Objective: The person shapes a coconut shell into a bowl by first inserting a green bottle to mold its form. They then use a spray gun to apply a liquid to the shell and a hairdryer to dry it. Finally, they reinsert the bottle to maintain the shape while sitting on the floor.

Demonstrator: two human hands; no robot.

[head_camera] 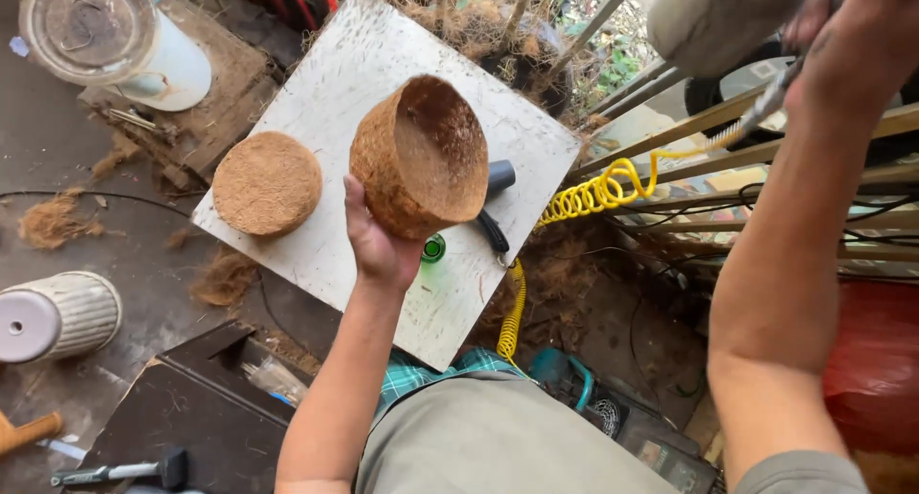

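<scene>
White board (325, 82), left hand (375, 245) holding coir pot (419, 159)

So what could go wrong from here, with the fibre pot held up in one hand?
The left hand grips the fibre pot by its base only, above the white board; it could slip and land on the small green bottle below. The yellow coiled hose runs from the raised right hand across the board edge, so a pull might drag the black tool lying there.
</scene>
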